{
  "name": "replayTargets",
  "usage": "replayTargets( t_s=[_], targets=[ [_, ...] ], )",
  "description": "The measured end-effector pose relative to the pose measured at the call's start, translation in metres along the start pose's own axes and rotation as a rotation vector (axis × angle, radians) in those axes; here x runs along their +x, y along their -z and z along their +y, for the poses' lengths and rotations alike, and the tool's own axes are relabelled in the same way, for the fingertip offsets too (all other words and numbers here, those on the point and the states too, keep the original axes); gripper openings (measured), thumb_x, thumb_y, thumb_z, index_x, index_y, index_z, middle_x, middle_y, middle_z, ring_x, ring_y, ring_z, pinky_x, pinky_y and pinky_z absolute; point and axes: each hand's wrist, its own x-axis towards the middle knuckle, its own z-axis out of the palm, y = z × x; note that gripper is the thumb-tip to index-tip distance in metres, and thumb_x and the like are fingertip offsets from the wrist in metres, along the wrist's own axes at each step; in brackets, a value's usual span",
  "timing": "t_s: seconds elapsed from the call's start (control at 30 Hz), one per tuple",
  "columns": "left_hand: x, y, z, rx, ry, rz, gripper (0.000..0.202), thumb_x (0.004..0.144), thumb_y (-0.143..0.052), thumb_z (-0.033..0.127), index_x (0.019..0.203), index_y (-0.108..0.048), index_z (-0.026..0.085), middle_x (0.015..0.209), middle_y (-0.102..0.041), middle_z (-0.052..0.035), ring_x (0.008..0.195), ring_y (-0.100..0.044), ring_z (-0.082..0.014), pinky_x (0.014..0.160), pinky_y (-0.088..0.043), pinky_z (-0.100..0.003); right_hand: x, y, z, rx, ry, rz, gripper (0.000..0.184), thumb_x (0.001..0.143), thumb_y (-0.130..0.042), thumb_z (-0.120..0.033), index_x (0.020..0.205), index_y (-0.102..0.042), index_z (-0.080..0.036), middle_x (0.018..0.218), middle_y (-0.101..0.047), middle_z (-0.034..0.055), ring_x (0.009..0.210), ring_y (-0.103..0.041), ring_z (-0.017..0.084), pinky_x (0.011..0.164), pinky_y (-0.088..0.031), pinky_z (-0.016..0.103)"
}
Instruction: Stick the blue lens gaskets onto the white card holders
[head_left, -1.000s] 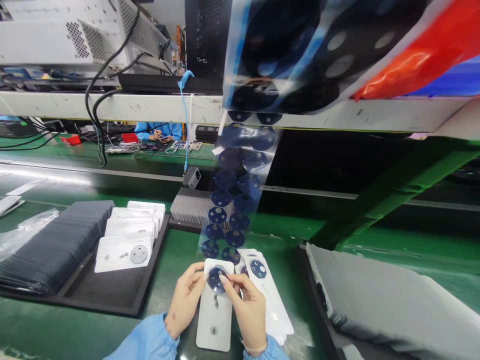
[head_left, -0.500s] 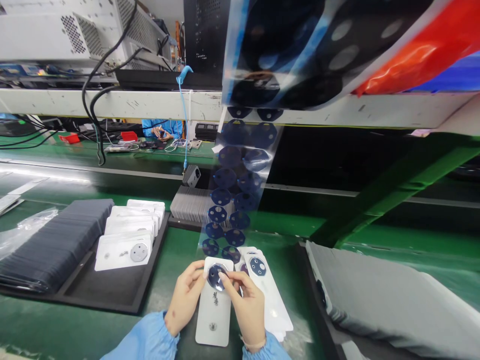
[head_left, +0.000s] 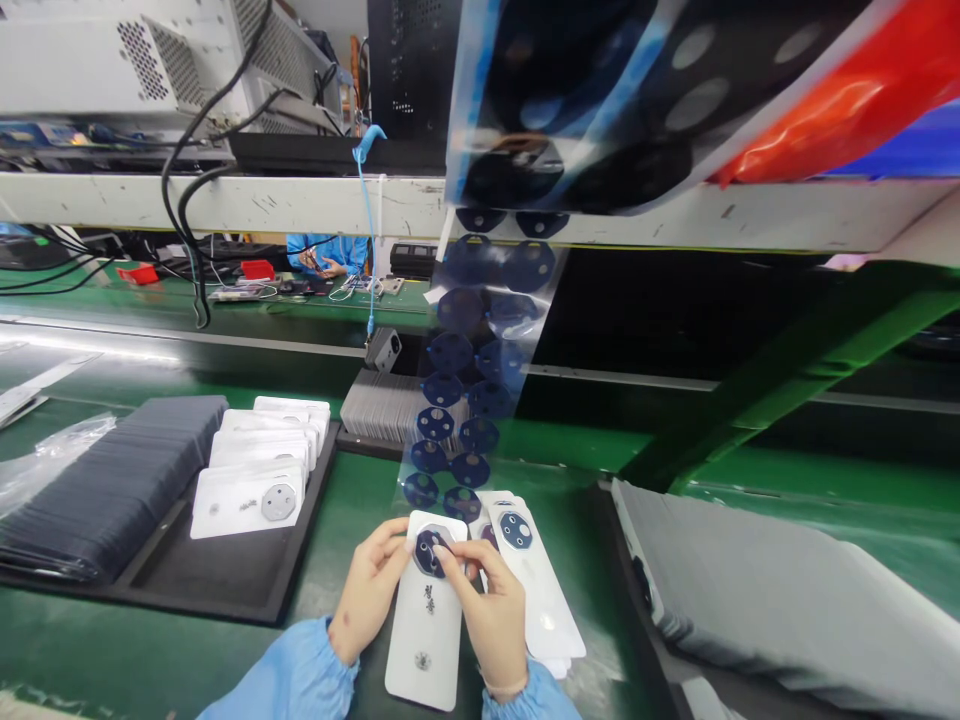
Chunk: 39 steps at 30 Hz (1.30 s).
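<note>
A white phone back cover point(head_left: 424, 640) with dark lettering stands before me, its round camera area toward the far end. My left hand point(head_left: 367, 588) grips the cover's upper left edge between thumb and fingers. Over the camera area lies a dark blue, round film sticker point(head_left: 426, 553) with holes. The thumb and fingertips of my right hand point(head_left: 491, 605) are closed at this sticker's right side, partly hiding it. Just right of that hand, several white covers point(head_left: 551, 605) lie in a pile, the top one with a dark camera disc.
A clear sheet of dark round stickers point(head_left: 459, 385) hangs from the shelf beam point(head_left: 300, 210). To the left, a black tray point(head_left: 217, 580) carries white covers and dark sleeves. Grey-covered items point(head_left: 780, 590) fill a tray at right. Across the bench sits a person in blue point(head_left: 330, 255).
The cover's near end has tilted slightly toward me and left. My right fingertips have shifted a little left over the sticker; my left hand has barely moved.
</note>
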Motion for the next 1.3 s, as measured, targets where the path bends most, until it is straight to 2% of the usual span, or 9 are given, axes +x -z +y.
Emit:
replayTargets(
  t_s=[0.23, 0.53, 0.7, 0.87, 1.07, 1.3],
  targets=[
    [0.0, -0.001, 0.0, -0.051, 0.029, 0.02, 0.045, 0.079, -0.07, 0.044, 0.111, -0.064, 0.014, 0.065, -0.071, -0.0012, 0.05, -0.053, -0.0097, 0.047, -0.037, -0.017, 0.0, -0.001, -0.002, 0.003, 0.036, -0.003, 0.018, 0.078, -0.071, -0.036, 0.07, -0.068, -0.02, 0.063, -0.058, -0.0002, 0.057, -0.049, 0.015, 0.055, -0.044, 0.027],
    [0.002, 0.002, -0.007, -0.116, 0.036, 0.011, 0.039, 0.079, -0.07, 0.038, 0.109, -0.063, 0.013, 0.071, -0.073, -0.0049, 0.054, -0.058, -0.0117, 0.051, -0.042, -0.019, -0.004, 0.0, -0.001, 0.034, 0.086, -0.057, 0.014, 0.081, -0.07, -0.031, 0.072, -0.067, -0.02, 0.069, -0.064, 0.002, 0.062, -0.054, 0.016, 0.057, -0.042, 0.027],
    [0.001, 0.002, -0.005, -0.112, 0.024, -0.002, 0.039, 0.079, -0.069, 0.038, 0.108, -0.063, 0.013, 0.07, -0.073, -0.0038, 0.053, -0.059, -0.0125, 0.051, -0.043, -0.02, -0.005, 0.001, 0.006, 0.136, 0.02, -0.069, 0.017, 0.078, -0.073, -0.032, 0.07, -0.065, -0.02, 0.068, -0.062, 0.0014, 0.064, -0.054, 0.016, 0.059, -0.043, 0.027],
    [0.007, 0.004, -0.011, -0.161, 0.055, 0.074, 0.044, 0.075, -0.071, 0.041, 0.105, -0.063, 0.011, 0.065, -0.072, -0.0041, 0.051, -0.059, -0.013, 0.049, -0.043, -0.021, -0.004, 0.004, 0.01, 0.322, -0.163, 0.024, 0.027, 0.073, -0.075, -0.042, 0.067, -0.063, -0.019, 0.067, -0.056, 0.0002, 0.064, -0.052, 0.016, 0.06, -0.046, 0.027],
    [0.005, 0.002, -0.007, -0.095, 0.009, 0.043, 0.048, 0.077, -0.069, 0.049, 0.106, -0.06, 0.012, 0.07, -0.073, -0.0055, 0.052, -0.059, -0.0126, 0.048, -0.043, -0.02, -0.007, 0.001, 0.011, 0.242, -0.277, 0.015, 0.03, 0.066, -0.08, -0.044, 0.071, -0.066, -0.017, 0.063, -0.056, -0.0006, 0.059, -0.049, 0.014, 0.055, -0.042, 0.026],
    [0.001, 0.002, -0.006, -0.035, -0.012, 0.006, 0.044, 0.08, -0.066, 0.047, 0.107, -0.058, 0.013, 0.077, -0.074, -0.0064, 0.059, -0.062, -0.0134, 0.052, -0.045, -0.019, -0.008, -0.003, 0.015, 0.176, -0.277, 0.047, 0.035, 0.065, -0.079, -0.047, 0.075, -0.067, -0.016, 0.066, -0.06, 0.0015, 0.06, -0.051, 0.015, 0.054, -0.041, 0.026]
  ],
)
